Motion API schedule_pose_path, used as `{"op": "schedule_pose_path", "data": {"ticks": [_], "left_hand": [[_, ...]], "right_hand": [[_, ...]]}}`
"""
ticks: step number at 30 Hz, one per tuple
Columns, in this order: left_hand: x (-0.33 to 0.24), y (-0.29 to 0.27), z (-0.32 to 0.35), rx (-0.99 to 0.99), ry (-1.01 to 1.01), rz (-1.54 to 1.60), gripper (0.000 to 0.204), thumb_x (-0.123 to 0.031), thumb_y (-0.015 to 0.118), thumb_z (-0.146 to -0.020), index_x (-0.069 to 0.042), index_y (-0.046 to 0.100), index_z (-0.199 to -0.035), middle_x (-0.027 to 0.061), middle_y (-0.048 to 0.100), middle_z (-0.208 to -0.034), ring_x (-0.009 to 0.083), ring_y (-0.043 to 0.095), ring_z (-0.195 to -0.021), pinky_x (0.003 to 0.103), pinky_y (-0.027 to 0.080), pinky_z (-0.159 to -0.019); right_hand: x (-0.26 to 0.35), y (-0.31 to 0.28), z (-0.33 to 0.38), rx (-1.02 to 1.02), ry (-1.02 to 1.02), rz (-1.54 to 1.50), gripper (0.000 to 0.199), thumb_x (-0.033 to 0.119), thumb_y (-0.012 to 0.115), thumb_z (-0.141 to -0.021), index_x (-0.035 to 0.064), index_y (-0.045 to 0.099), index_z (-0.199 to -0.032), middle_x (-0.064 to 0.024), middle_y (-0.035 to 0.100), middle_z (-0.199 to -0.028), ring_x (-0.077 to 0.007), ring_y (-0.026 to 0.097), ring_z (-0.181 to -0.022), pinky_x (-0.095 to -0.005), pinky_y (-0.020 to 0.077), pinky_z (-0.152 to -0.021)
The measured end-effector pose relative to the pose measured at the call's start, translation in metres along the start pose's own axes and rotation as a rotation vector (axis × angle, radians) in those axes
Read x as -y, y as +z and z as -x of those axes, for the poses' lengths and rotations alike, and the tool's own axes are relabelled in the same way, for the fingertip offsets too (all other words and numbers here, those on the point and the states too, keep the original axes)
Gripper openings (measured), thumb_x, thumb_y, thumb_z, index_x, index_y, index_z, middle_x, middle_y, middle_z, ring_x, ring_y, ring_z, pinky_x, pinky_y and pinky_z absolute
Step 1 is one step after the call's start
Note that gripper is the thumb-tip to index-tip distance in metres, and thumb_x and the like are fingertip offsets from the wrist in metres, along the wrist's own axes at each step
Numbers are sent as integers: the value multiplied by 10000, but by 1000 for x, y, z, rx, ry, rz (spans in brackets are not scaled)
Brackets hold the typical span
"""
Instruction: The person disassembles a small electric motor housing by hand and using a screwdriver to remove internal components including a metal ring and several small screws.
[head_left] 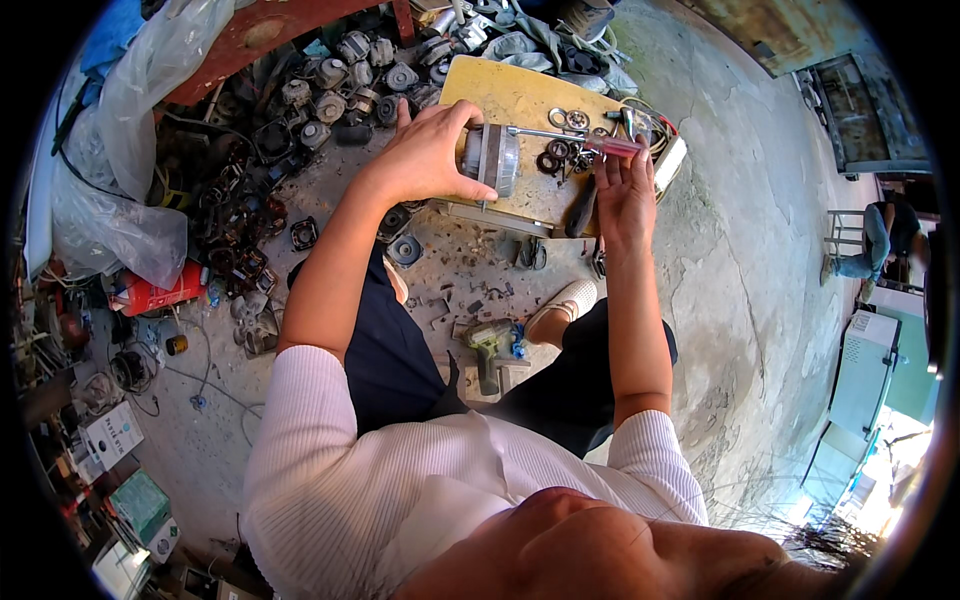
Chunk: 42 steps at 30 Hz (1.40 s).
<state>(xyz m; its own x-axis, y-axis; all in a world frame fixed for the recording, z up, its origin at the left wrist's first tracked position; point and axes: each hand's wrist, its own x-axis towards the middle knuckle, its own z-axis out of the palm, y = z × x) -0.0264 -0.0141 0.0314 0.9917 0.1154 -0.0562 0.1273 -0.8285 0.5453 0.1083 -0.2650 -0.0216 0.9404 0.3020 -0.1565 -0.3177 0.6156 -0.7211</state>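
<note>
- Head view: the left hand [425, 155] is wrapped around a small grey motor [492, 158], which rests on a yellow board [510, 95] near its left edge.
- The right hand [625, 188] grips a red-handled screwdriver [580, 138]; its metal shaft reaches leftward to touch the motor.
- Washers and rings [562, 135] lie scattered on the board between the two hands, toward its far edge.
- A dark tool handle [582, 208] lies at the board's near edge, just beside the right hand.
- More motors [340, 85] are heaped on the floor beyond the board's left edge.
- A green drill [488, 345] lies on the floor, between the person's knees.
</note>
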Motion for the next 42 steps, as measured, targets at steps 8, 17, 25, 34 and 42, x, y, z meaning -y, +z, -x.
{"op": "schedule_pose_path", "data": {"ticks": [8,17,25,34,42], "left_hand": [[4,4,-1,-33,39,-14,900,-511,886,-555,-142,439,-1244,122,544,-1329,322,405,-1355,660,29,-1151],[0,-2,0,5,12,-2,881,-482,887,-567,-163,455,-1265,148,506,-1372,336,401,-1363,589,32,-1182],[2,-1,1,-7,16,9,878,-473,886,-571,-154,454,-1265,151,520,-1351,333,405,-1360,585,31,-1182],[2,1,1,-21,22,3,883,-471,888,-569,-150,450,-1265,143,521,-1349,329,414,-1350,581,37,-1182],[1,-2,1,1,9,7,887,-474,886,-570,-149,447,-1269,147,518,-1354,334,413,-1351,575,47,-1184]], "right_hand": [[-5,-11,-7,31,-94,72,427,246,527,-1023,140,420,-1423,-71,578,-1244,-210,562,-1183,-407,460,-1032],[-2,-6,-3,-14,-78,91,409,224,485,-1037,125,416,-1428,-99,566,-1281,-231,566,-1192,-444,434,-1069],[2,3,2,-6,-33,-23,397,186,498,-1031,92,418,-1409,-102,575,-1252,-245,576,-1189,-449,435,-1075],[-3,-6,-7,38,-109,71,412,200,506,-1029,82,413,-1412,-106,573,-1258,-255,569,-1204,-453,429,-1094],[-3,-4,-4,23,-102,70,454,212,500,-1031,94,385,-1453,-111,574,-1303,-245,559,-1210,-423,437,-1074]]}}
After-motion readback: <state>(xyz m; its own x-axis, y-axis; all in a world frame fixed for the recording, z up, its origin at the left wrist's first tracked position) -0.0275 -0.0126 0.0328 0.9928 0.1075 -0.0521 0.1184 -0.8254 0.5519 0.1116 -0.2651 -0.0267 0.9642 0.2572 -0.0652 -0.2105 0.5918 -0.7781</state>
